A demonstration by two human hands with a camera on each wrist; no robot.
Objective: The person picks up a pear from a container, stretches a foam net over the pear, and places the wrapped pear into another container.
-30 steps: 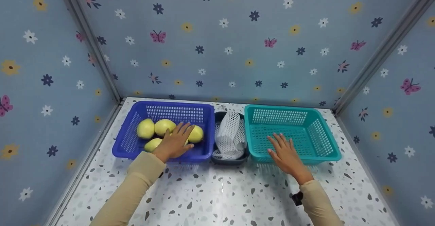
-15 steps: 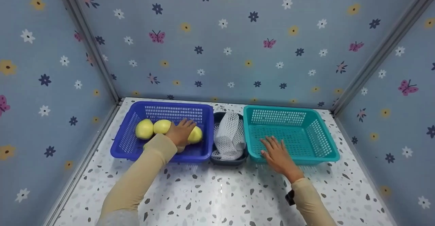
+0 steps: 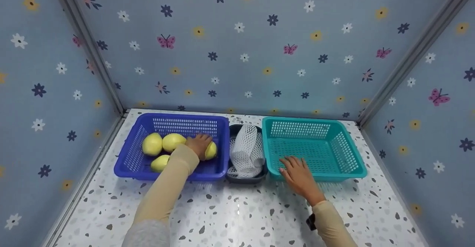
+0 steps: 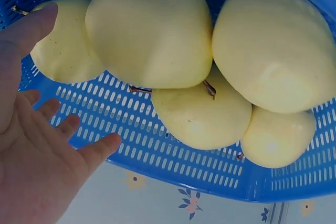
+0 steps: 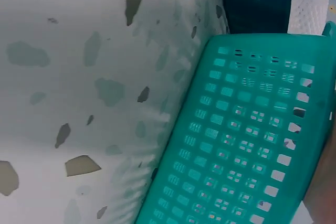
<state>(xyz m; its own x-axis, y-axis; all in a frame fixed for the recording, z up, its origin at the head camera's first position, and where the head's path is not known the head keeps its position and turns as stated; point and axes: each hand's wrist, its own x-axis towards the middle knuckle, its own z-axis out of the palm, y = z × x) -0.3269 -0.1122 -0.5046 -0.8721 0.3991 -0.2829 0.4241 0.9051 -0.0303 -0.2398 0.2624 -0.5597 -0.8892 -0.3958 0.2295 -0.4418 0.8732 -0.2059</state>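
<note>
My left hand is down inside the blue basket, right at the rightmost yellow pear. In the left wrist view the left hand's fingers are spread and relaxed, and its thumb overlaps the side of that pear. Further left in the basket lie other pears, among them a back-left pear, the pear beside it and a front pear. My right hand lies over the near rim of the teal basket, fingers loosely extended and holding nothing.
Between the two baskets stands a small dark container with white foam net sleeves in it. All three sit on a speckled white tabletop. A flower-patterned wall closes off the back, with similar panels on both sides.
My left hand has reached deeper into the blue basket and moved right, to the rightmost pear. My right hand has shifted slightly left and down along the teal basket's near rim.
</note>
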